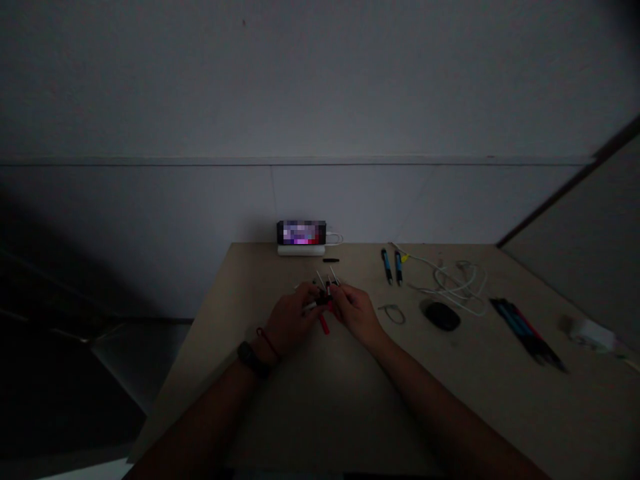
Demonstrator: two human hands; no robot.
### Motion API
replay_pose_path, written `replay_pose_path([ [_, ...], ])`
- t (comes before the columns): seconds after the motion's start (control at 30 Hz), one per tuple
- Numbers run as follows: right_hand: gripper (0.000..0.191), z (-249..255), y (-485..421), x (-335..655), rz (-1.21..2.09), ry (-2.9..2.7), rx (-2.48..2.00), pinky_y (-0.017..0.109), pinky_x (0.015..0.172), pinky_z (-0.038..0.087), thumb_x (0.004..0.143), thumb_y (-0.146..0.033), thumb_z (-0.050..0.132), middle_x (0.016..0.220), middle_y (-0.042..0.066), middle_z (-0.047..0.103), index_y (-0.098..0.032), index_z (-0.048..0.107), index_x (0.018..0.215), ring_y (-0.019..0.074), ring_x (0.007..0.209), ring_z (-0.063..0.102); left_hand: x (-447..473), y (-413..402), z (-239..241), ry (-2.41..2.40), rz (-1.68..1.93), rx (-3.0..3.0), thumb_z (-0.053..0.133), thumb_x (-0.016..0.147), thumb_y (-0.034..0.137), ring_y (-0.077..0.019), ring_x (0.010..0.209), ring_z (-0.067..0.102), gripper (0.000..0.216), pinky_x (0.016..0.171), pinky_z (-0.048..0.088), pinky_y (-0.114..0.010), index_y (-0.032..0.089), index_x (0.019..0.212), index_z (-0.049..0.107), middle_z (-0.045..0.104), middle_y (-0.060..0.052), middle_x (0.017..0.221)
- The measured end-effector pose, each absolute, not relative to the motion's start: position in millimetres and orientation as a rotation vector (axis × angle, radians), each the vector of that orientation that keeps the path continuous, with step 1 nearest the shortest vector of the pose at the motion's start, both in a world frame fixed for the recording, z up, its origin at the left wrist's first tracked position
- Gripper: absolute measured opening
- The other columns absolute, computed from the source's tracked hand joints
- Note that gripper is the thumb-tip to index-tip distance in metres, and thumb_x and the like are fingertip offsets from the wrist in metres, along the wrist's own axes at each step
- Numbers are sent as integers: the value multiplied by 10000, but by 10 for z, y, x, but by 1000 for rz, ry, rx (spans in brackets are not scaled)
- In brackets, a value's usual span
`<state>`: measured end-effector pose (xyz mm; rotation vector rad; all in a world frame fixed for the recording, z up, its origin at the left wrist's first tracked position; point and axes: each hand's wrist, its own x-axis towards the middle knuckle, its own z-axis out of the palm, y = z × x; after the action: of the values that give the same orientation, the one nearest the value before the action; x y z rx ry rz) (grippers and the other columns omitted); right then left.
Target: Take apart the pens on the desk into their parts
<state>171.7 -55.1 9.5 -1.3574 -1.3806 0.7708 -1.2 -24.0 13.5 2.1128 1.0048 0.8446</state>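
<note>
In the middle of the table my left hand and my right hand meet, fingers closed around a cluster of slim tools. They look like small screwdrivers, with red and black parts; thin pale shafts stick out towards the wall. One red handle points down towards me, below the fingers. The dim light and my fingers hide which piece each hand grips. A black watch and a red cord are on my left wrist. Just beyond my hands lies a short black object.
A phone with a lit screen leans at the wall behind a white bar. To the right lie two blue pens, white cables, a grey loop, a black mouse, several dark pens and a white adapter.
</note>
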Motion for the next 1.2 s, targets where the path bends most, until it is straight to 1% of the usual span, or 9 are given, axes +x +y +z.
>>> replay_pose_path([
  [0.1,569,89,-547,1724,760,-1387,-1358,264,503,302,896,-686,469,538,-37,399,-211,464,583,124,518,380,-15,-247,141,982,818,2130,622,911,368,-173,707,669,175,627,471,-261,211,984,595,718,-17,828],
  [0.27,558,84,-538,1721,763,-1388,-1354,265,503,310,916,-657,460,528,-32,420,-213,472,580,128,514,401,-24,-249,166,971,817,2160,580,932,361,-180,749,672,167,665,468,-275,206,979,622,731,-30,874],
  [0.4,543,87,-544,1704,767,-1375,-1353,263,501,315,913,-655,471,537,-30,432,-213,483,597,131,523,414,-30,-236,162,923,782,2189,471,986,368,-176,743,665,250,683,466,-282,195,980,651,728,-36,852],
  [0.57,525,74,-543,1696,810,-1369,-1343,261,483,311,905,-665,475,543,-26,452,-218,507,629,138,521,419,-20,-226,159,991,751,2230,355,1024,390,-169,666,622,407,632,432,-285,178,816,634,683,-43,748],
  [0.63,532,68,-537,1700,806,-1371,-1350,260,478,309,898,-678,472,537,-25,456,-220,513,632,142,520,421,-15,-222,156,979,776,2218,382,1017,393,-169,691,628,362,638,437,-280,184,867,637,692,-44,789],
  [0.7,541,66,-533,1707,792,-1369,-1356,260,478,309,888,-693,476,533,-24,455,-222,505,624,142,521,421,-13,-221,149,967,806,2180,501,971,406,-167,712,637,243,640,446,-268,197,987,624,703,-34,843],
  [0.8,547,65,-534,1713,798,-1360,-1361,261,475,306,884,-702,478,527,-26,452,-226,475,613,139,512,412,-13,-226,136,1015,835,2139,650,883,397,-155,661,619,267,597,434,-249,207,1052,571,687,-7,816],
  [1.03,542,61,-532,1716,793,-1352,-1353,264,476,314,888,-685,487,520,-23,461,-226,483,601,138,506,415,-22,-226,143,991,824,2193,603,912,347,-180,754,657,149,664,475,-273,202,939,618,714,-36,868],
  [1.2,530,79,-530,1714,774,-1350,-1360,266,495,319,894,-665,489,525,-26,453,-221,499,603,139,517,418,-25,-224,167,927,803,2201,493,975,344,-191,812,678,237,747,500,-303,190,982,673,735,-53,903],
])
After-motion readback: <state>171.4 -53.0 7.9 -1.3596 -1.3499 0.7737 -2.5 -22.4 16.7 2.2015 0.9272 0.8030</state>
